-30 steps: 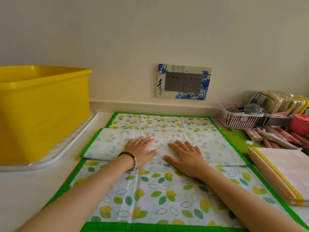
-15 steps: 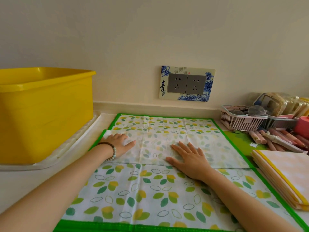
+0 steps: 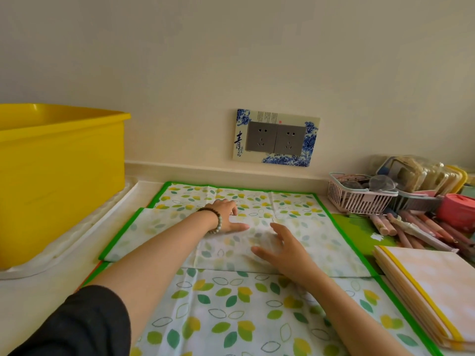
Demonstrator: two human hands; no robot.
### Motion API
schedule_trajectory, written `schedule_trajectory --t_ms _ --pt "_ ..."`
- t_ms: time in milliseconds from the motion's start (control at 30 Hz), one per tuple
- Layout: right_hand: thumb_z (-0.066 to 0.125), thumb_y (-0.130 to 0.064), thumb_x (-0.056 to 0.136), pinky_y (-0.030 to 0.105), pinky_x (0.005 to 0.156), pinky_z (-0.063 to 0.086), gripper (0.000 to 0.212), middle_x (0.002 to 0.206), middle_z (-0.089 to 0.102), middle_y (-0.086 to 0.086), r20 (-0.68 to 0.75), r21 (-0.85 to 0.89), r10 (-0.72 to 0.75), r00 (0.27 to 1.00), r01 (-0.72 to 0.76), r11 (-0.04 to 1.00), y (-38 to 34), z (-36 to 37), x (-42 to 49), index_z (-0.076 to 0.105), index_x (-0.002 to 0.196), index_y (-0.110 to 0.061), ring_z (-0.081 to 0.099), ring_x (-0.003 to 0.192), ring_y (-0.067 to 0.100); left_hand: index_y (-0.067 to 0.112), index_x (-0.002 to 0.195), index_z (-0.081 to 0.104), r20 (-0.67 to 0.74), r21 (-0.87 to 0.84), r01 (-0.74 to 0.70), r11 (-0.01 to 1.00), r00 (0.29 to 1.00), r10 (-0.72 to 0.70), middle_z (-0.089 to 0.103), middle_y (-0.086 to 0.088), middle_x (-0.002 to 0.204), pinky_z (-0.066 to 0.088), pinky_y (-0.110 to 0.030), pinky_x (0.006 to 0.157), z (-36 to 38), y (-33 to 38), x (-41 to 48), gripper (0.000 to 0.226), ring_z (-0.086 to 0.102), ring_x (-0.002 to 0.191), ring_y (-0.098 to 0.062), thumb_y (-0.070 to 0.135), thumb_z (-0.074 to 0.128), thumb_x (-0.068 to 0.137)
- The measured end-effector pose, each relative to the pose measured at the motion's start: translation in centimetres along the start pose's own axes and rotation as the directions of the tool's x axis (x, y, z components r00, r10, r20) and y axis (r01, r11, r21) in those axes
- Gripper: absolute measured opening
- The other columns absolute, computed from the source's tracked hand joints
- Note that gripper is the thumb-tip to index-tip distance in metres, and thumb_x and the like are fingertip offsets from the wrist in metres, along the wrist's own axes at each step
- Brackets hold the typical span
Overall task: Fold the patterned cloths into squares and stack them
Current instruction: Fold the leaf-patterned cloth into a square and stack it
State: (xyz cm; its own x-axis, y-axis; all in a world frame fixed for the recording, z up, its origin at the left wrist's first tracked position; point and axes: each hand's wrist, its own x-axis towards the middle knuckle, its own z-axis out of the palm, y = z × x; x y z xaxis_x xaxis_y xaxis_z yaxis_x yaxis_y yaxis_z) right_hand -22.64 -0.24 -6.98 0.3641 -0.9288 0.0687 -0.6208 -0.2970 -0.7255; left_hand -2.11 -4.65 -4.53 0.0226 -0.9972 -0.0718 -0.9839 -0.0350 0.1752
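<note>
Right hand point(image 3: 279, 249), spread and empty, hovers mid-frame over the leaf cloth point(image 3: 231, 317); left hand point(image 3: 226, 214) rests on the flap point(image 3: 321, 242), grip unclear. Best to smooth outward, aligning the green edges.

The right grip point(image 3: 281, 249) is blurred, so its outline and the leaf cloth point(image 3: 231, 304) under it are not clear. The yellow tub point(image 3: 59, 176) is cut by the left edge, the stack of folded cloths point(image 3: 424, 286) by the right edge, and the leaf cloth by the bottom edge. The things in the pink basket point(image 3: 359, 201) and the writing on the socket plate point(image 3: 240, 142) are too small to tell.
</note>
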Motion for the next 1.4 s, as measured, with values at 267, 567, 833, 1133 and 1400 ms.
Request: schedule_trajectory --t_ms 267,567,833,1133,1400 --pt "0.071 -0.046 0.077 0.024 0.1 0.036 0.078 0.143 0.041 -0.006 -0.067 0.05 -0.011 0.998 0.014 0.999 0.3 -0.1 0.2 0.032 0.141 -0.026 0.04 0.129 0.01 0.012 0.147 0.023 0.144 0.008 -0.021 1.0 0.989 0.02 0.024 -0.006 0.154 0.029 -0.037 0.11 -1.0 1.6 0.0 0.079 0.031 0.138 -0.025 0.063 0.038 0.089" --pt "0.075 -0.038 0.075 0.03 0.103 0.035 0.086 0.148 0.033 0.0 -0.278 0.255 0.035 0.96 0.039 0.966 0.0 -1.5 0.1 0.027 0.144 -0.02 0.036 0.132 0.016 0.012 0.143 0.034 -0.289 -0.429 -0.177 0.886 0.956 0.051 0.038 -0.005 0.147 0.029 -0.026 0.106 -2.3 -0.6 -4.1 0.056 0.037 0.135 -0.019 0.037 0.047 0.095" --pt "0.068 -0.014 0.084 0.023 0.061 0.056 0.053 0.104 0.069 0.01 0.115 0.663 0.209 0.971 -0.232 0.712 -0.9 -2.0 -0.9 0.046 0.131 -0.005 0.071 0.083 0.019 0.009 0.124 0.052 -0.238 -0.779 0.009 0.626 0.92 -0.31 0.057 -0.005 0.108 0.042 -0.027 0.079 -0.1 -0.4 -6.1 0.033 0.055 0.098 -0.021 0.025 0.038 0.1" --pt "0.072 -0.019 0.082 0.02 0.056 0.053 0.044 0.092 0.07 0.003 -0.05 0.318 0.181 0.982 -0.156 0.935 1.2 -2.1 0.1 0.058 0.123 -0.011 0.067 0.073 0.015 0.013 0.084 0.06 -0.048 -0.743 0.182 0.644 0.945 -0.323 0.056 -0.008 0.085 0.048 -0.031 0.077 2.5 -2.1 -6.1 0.015 0.057 0.079 -0.021 0.028 0.064 0.086" --pt "0.067 -0.024 0.085 0.021 0.054 0.05 0.043 0.101 0.063 0.003 -0.096 0.214 0.107 0.99 -0.084 0.973 1.3 -3.3 -0.2 0.055 0.125 -0.013 0.064 0.072 0.016 0.013 0.141 0.034 -0.147 -0.732 0.114 0.672 0.936 -0.319 0.052 -0.008 0.134 0.045 -0.032 0.095 1.7 -1.2 -8.6 0.068 0.055 0.116 -0.024 0.029 0.068 0.084"
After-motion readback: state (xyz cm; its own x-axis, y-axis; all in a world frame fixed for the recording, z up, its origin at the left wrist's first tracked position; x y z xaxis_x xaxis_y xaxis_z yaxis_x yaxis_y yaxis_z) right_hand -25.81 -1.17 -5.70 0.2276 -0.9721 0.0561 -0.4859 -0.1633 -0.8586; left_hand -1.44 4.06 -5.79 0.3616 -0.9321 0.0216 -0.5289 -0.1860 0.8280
